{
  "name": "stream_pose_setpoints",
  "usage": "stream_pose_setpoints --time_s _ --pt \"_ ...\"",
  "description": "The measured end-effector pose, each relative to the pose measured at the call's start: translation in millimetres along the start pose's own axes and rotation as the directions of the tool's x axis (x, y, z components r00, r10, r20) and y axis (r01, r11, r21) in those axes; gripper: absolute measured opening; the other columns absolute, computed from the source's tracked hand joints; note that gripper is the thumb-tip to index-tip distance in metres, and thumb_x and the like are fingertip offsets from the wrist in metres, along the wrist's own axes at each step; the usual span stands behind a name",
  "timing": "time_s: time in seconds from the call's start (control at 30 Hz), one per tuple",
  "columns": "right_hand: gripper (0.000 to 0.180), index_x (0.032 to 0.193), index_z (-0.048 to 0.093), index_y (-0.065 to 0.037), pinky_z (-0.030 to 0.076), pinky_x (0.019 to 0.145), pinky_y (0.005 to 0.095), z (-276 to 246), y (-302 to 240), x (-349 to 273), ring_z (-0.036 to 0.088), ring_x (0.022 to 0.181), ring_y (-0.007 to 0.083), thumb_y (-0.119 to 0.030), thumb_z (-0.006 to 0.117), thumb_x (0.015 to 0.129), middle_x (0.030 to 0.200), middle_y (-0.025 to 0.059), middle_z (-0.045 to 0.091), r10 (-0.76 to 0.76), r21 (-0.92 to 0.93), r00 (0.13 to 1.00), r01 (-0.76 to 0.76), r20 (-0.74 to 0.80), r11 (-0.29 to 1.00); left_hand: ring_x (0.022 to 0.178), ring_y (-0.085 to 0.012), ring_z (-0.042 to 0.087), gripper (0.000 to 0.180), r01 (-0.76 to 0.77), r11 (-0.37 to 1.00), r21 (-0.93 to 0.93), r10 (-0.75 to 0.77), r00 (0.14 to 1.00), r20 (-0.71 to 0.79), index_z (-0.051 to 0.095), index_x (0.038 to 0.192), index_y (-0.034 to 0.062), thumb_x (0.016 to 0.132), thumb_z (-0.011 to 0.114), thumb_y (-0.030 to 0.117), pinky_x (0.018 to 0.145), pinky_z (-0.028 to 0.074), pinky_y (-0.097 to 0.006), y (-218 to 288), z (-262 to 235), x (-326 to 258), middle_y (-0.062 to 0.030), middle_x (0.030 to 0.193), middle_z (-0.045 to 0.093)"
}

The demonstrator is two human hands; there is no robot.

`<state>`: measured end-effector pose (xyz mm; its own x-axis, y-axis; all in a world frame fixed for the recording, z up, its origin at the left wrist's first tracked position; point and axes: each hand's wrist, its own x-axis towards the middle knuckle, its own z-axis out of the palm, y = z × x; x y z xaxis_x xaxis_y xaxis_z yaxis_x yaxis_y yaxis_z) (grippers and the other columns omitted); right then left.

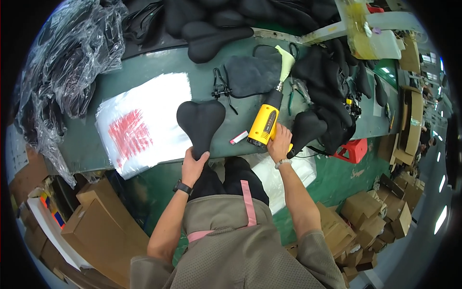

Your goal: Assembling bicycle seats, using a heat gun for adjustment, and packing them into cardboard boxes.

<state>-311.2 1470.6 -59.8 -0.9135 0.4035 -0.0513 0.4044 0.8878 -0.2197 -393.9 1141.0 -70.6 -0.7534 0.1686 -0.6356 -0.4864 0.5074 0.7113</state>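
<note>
A black bicycle saddle point(200, 121) lies at the table's near edge, its wide end pointing away from me. My left hand point(193, 166) is closed around its narrow nose. In my right hand point(279, 144) is the grip of a yellow and black heat gun point(264, 124), whose metal nozzle points to the far side. A pale yellow-green piece point(286, 61) sits at the nozzle's tip. Between the saddle and the heat gun lies a small red and white object point(238, 137). Another black saddle point(308, 126) rests just right of my right hand.
White plastic bags with red print point(166, 103) lie left of the saddle. Clear-wrapped black saddles point(62, 72) heap at far left, and loose saddles point(211, 41) line the back. Green-handled pliers point(290, 102) lie beyond the heat gun. A red stool point(353, 151) and cardboard boxes point(365, 212) stand right.
</note>
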Motion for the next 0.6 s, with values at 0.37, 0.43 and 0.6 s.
stream_pose_setpoints --time_s 0.37,0.43,0.6 --pt "0.074 0.142 0.033 0.003 0.033 0.107 0.0481 14 -3 -19 0.044 0.122 0.0415 -0.011 0.064 0.076 0.133 0.0233 0.047 0.134 0.052 0.979 -0.143 0.156 0.988 0.098 -0.0256 0.065 0.071 0.054 0.996 -0.066 -0.045 0.99 0.137 0.054 0.124 -0.0079 0.082 0.076 0.045 0.088 0.049 -0.035 -14 -6 10 -0.019 0.108 0.067" --pt "0.074 0.142 0.033 0.003 0.033 0.107 0.0476 4 -5 -17 0.044 0.122 0.0412 -0.01 0.064 0.076 0.134 0.0234 0.046 0.195 0.024 0.975 -0.199 0.11 0.98 0.094 -0.0217 0.064 0.072 0.046 0.992 -0.117 -0.025 0.984 0.175 0.054 0.122 -0.0103 0.081 0.077 0.044 0.085 0.049 -0.033 -7 -5 15 -0.017 0.105 0.067" --pt "0.05 0.124 0.054 0.0 0.042 0.099 0.0485 -19 -63 -31 0.053 0.111 0.0394 -0.002 0.062 0.074 0.119 0.0201 0.057 -0.02 0.178 0.987 0.048 -0.158 0.983 0.088 -0.0172 0.062 0.068 0.135 0.975 -0.174 -0.096 0.972 0.214 0.055 0.118 -0.0109 0.081 0.079 0.042 0.08 0.049 -0.03 -10 -10 14 -0.0129 0.101 0.066"
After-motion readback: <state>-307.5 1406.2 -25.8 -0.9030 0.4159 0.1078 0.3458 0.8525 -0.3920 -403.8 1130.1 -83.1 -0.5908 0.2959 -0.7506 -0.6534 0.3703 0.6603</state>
